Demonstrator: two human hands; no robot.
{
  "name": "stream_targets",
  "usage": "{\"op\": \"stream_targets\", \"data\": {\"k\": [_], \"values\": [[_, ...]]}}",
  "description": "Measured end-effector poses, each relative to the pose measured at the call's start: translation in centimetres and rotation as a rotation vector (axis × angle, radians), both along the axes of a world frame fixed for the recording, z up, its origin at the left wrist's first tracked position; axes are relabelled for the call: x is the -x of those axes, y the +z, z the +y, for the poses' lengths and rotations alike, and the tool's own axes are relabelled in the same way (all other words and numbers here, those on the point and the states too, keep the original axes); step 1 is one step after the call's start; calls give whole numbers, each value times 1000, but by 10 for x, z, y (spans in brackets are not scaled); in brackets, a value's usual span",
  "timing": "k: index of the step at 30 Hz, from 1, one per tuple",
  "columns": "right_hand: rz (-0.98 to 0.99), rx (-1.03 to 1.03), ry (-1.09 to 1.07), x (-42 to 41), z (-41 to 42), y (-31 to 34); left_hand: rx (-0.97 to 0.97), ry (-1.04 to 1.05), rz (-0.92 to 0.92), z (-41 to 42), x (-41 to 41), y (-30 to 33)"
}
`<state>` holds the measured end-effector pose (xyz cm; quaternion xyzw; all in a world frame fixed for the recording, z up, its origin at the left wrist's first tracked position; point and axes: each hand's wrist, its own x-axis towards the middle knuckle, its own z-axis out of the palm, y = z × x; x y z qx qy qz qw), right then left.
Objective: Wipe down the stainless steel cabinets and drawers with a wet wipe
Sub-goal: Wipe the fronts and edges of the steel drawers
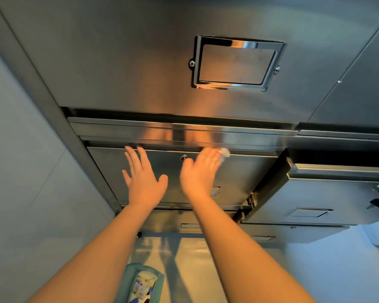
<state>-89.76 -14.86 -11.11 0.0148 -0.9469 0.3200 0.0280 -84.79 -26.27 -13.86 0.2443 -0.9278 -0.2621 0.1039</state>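
A stainless steel filing cabinet fills the view, its upper drawer (140, 62) bearing a chrome label holder (236, 63). Below it a second drawer (239, 171) has a small lock (183, 158). My left hand (143, 180) lies flat on that second drawer's front, fingers straight and spread, tips at its top edge. My right hand (200, 171) presses a white wet wipe (224, 153) against the drawer's upper edge, fingers extended over it; most of the wipe is hidden under the hand.
To the right, a neighbouring drawer (328, 197) stands pulled out, keys (376, 202) hanging in its lock. A grey wall (20, 171) runs along the left. On the floor below sits a teal bin (160, 278) holding a wipes packet (140, 287).
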Motion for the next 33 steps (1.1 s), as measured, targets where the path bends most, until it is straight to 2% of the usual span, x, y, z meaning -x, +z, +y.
{"op": "stream_targets", "data": {"k": [3, 7, 9, 11, 18, 22, 26, 30, 33], "values": [[34, -7, 270, -23, -32, -3, -47, -27, 36, -4, -4, 1], [76, -173, 208, -17, -15, -6, -182, 100, 162, -22, -16, 0], [103, -229, 222, -17, -10, -6, -207, 177, 149, -42, -19, -1], [159, -305, 323, -18, -13, -7, -210, 204, 113, -65, -19, -5], [393, -657, 672, -11, -57, -3, -219, 89, 63, -90, -19, -23], [439, -697, 804, -9, -105, -2, -177, 109, 128, -91, -27, -27], [478, -780, 826, -8, -100, -2, -179, 209, 170, -107, -34, -28], [493, -765, 771, -10, -89, -5, -199, 109, 110, -127, -33, -28], [495, -725, 905, -7, -127, -5, -207, 70, 69, -131, -32, -33]]}}
